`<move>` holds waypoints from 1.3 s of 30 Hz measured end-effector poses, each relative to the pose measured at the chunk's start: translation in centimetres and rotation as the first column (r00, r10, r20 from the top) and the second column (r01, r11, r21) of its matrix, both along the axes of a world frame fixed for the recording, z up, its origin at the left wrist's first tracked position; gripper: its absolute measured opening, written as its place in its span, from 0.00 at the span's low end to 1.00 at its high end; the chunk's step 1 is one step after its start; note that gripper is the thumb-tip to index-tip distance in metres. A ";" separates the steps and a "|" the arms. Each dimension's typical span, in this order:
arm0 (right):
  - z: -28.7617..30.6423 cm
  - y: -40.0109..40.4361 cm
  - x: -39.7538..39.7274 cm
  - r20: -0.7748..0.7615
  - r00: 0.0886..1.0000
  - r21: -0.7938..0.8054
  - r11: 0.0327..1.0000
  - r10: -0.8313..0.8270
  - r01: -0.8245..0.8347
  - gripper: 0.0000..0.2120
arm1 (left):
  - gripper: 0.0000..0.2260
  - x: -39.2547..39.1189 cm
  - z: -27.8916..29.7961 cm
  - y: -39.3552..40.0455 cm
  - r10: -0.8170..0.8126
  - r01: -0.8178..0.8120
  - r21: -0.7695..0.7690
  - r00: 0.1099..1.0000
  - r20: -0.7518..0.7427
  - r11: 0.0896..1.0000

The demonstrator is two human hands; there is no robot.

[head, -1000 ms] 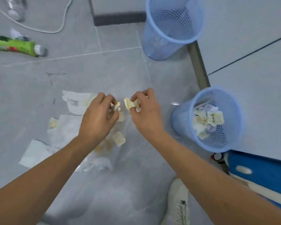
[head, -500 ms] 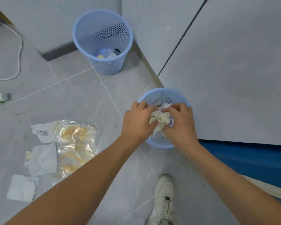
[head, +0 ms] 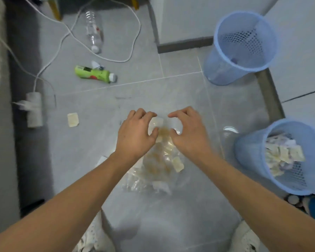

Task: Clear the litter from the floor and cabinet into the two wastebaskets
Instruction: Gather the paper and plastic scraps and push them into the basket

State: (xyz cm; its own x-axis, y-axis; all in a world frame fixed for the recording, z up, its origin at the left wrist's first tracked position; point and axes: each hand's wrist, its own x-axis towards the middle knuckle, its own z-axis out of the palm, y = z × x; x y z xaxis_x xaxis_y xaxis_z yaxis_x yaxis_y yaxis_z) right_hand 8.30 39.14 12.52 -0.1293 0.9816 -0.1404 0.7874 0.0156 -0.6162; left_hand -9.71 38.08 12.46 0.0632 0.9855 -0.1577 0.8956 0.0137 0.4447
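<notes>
A clear plastic bag (head: 158, 168) smeared with yellowish scraps lies on the grey floor in front of me. My left hand (head: 135, 133) and my right hand (head: 188, 133) hover over its far end with bent, spread fingers around a pale scrap (head: 156, 122); neither plainly grips anything. The near blue wastebasket (head: 251, 160) stands at the right and holds several paper scraps. The far blue wastebasket (head: 218, 66) stands at the upper right beside the cabinet (head: 305, 51). A green bottle (head: 93, 74), a clear bottle (head: 94, 31) and a yellowish square scrap (head: 73, 120) lie on the floor.
A white power strip (head: 34, 111) and its looping cable (head: 62, 39) lie at the left. A crumpled paper (head: 96, 64) sits behind the green bottle. A clear round lid (head: 229, 130) lies near the near basket. My shoes (head: 91, 239) show at the bottom edge.
Half a second ago both hands held a wad of scraps over the near wastebasket. They have come back left over the plastic bag on the floor, without the wad.
</notes>
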 end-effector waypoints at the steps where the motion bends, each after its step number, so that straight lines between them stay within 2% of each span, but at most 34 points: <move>1: -0.7 0.3 -3.3 -0.011 0.999 0.004 0.999 0.038 -0.038 0.18 | 0.17 -3.4 -0.6 -0.4 0.036 -0.036 0.001 0.999 -0.009 0.999; 6: -5.6 0.7 -17.9 -0.050 0.977 -0.025 0.978 0.206 -0.208 0.17 | 0.17 -17.7 -5.2 -3.2 0.241 -0.243 -0.052 0.969 -0.053 0.969; 10: -10.4 0.7 -25.5 -0.023 0.944 -0.071 0.941 0.330 -0.330 0.18 | 0.19 -25.6 -10.4 -4.6 0.370 -0.376 -0.095 0.926 -0.078 0.922; 13: -13.8 0.6 -28.3 0.010 0.918 -0.116 0.912 0.397 -0.393 0.19 | 0.22 -29.6 -14.6 -4.4 0.390 -0.400 -0.147 0.916 -0.095 0.904; 15: -16.0 -0.1 -28.8 0.014 0.913 -0.130 0.906 0.407 -0.402 0.20 | 0.24 -31.1 -17.0 -3.4 0.349 -0.359 -0.166 0.933 -0.086 0.919; 18: -18.6 -2.3 -28.1 0.011 0.905 -0.170 0.892 0.426 -0.418 0.20 | 0.28 -31.7 -20.1 -1.4 0.223 -0.242 -0.249 0.969 -0.103 0.938; 20: -19.9 -4.3 -27.1 0.014 0.897 -0.196 0.881 0.441 -0.431 0.20 | 0.26 -31.3 -21.7 -0.6 0.154 -0.190 -0.302 0.978 -0.138 0.934; 22: -20.7 -6.2 -25.9 0.022 0.893 -0.206 0.876 0.449 -0.436 0.20 | 0.23 -30.7 -22.9 -0.8 0.130 -0.175 -0.286 0.977 -0.168 0.942; 26: -21.5 -9.8 -24.2 0.048 0.866 -0.245 0.846 0.498 -0.473 0.22 | 0.14 -29.6 -23.5 -3.0 0.143 -0.180 -0.171 0.967 -0.209 0.969; 31: -21.9 -14.3 -23.5 0.148 0.773 -0.302 0.773 0.616 -0.558 0.31 | 0.05 -28.0 -23.8 -7.3 0.209 -0.236 -0.177 0.964 -0.163 0.955; 34: -22.8 -16.1 -23.6 0.194 0.708 -0.280 0.730 0.679 -0.624 0.30 | 0.04 -26.4 -23.9 -10.1 0.250 -0.265 -0.178 0.963 -0.101 0.948; 36: -23.4 -16.5 -23.8 0.195 0.716 -0.237 0.740 0.670 -0.629 0.25 | 0.03 -25.4 -23.7 -11.6 0.262 -0.272 -0.170 0.962 -0.081 0.947; 39: -23.4 -16.2 -23.7 0.094 0.782 -0.135 0.786 0.617 -0.604 0.27 | 0.04 -24.4 -22.7 -12.9 0.273 -0.278 -0.126 0.960 -0.057 0.952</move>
State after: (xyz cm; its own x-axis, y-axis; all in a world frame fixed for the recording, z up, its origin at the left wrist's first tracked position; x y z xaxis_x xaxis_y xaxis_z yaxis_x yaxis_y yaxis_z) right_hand -15.38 22.91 -10.92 -0.6718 0.6846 -0.2830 0.7026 0.4679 -0.5362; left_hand -34.08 25.18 -10.24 -0.2167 0.9341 -0.2837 0.8653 0.3183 0.3873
